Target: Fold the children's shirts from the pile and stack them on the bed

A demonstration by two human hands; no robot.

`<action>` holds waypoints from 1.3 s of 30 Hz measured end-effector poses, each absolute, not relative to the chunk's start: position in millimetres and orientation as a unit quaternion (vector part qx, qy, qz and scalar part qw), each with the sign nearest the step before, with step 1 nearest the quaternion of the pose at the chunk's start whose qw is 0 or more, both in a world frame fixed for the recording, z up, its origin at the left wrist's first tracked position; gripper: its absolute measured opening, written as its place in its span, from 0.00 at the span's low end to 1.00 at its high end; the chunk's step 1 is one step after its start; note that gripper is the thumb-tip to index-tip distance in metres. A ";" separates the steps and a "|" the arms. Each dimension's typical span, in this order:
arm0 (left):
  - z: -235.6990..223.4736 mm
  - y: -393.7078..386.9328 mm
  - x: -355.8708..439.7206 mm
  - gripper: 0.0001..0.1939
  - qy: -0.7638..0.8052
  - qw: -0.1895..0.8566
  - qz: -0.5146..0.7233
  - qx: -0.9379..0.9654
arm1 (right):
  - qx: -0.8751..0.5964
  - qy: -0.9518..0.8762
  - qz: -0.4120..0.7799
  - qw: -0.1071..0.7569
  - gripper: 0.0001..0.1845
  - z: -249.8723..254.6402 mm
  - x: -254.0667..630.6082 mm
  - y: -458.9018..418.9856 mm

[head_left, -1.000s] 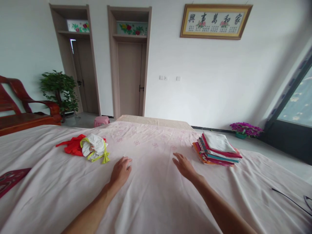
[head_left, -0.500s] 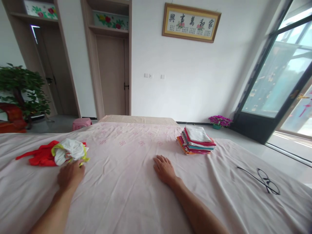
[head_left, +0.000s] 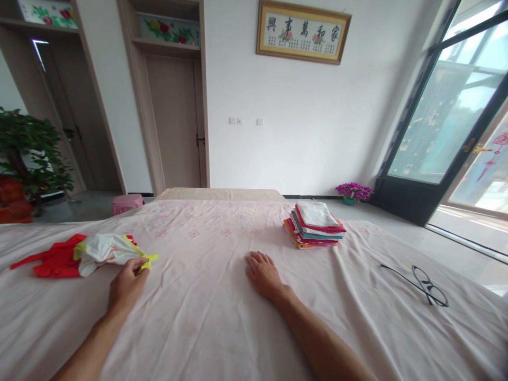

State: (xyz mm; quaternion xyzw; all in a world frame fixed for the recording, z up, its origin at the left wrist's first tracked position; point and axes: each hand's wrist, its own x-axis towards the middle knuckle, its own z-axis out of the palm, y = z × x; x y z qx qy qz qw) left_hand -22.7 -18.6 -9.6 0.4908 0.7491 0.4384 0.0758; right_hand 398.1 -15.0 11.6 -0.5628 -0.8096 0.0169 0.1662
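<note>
My left hand [head_left: 127,283] pinches the near edge of a crumpled white garment with yellow-green trim [head_left: 103,251], pulling it a little along the pale pink bedsheet [head_left: 206,317]. A red garment [head_left: 55,260] lies touching it on the left. My right hand [head_left: 264,274] rests flat on the sheet at the middle, fingers stretched forward, holding nothing. A neat stack of folded coloured cloths [head_left: 313,225] sits beyond my right hand, to its right.
A pair of black glasses [head_left: 428,278] lies on the sheet at the right. Behind the bed are a pink stool [head_left: 127,202], a green potted plant [head_left: 27,151], purple flowers [head_left: 353,191], two doors and a glass sliding door [head_left: 444,127].
My left hand moved left from the middle of the sheet and closed on the white garment, stretching it toward me. My right hand settled flat. The view turned to the right.
</note>
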 end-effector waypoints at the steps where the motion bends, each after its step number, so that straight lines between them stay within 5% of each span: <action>1: -9.3 -19.4 -9.0 0.16 0.726 0.095 0.457 0.505 | -0.562 -0.810 0.016 0.165 0.23 11.5 398.1 -15.1; 7: 11.8 -55.0 98.2 0.12 0.523 0.249 0.537 0.613 | -0.555 -0.816 0.007 0.162 0.23 12.7 397.1 -15.7; 11: 26.8 -89.3 152.1 0.13 0.410 0.353 0.431 0.722 | -0.556 -0.815 0.006 0.163 0.23 12.4 395.7 -14.1; 14: 29.3 -94.2 156.3 0.13 0.415 0.304 0.399 0.759 | -0.545 -0.819 0.018 0.176 0.21 14.9 395.4 -14.9; 18: 27.4 -70.6 115.1 0.14 0.521 0.074 0.448 0.723 | -0.500 -0.837 0.060 0.216 0.20 27.5 396.4 -22.2; 23: 26.1 -47.7 45.9 0.22 0.727 -0.121 0.331 0.589 | -0.429 -0.862 0.122 0.241 0.23 44.9 388.9 -38.3; 27: 22.8 -46.4 18.5 0.27 0.826 -0.037 0.209 0.522 | -0.425 -0.876 0.102 0.205 0.28 43.0 367.6 -51.6; 31: 22.9 -44.2 18.2 0.19 0.806 0.041 0.273 0.523 | -0.455 -0.865 0.105 0.184 0.17 36.8 353.1 -49.6; 36: 37.2 -58.6 57.4 0.19 0.638 0.082 0.523 0.559 | -0.550 -0.731 0.107 0.390 0.16 43.4 377.2 -12.5; 39: 46.3 -78.9 95.9 0.17 0.506 0.157 0.495 0.689 | -0.601 -0.644 0.065 0.469 0.22 44.4 401.0 5.0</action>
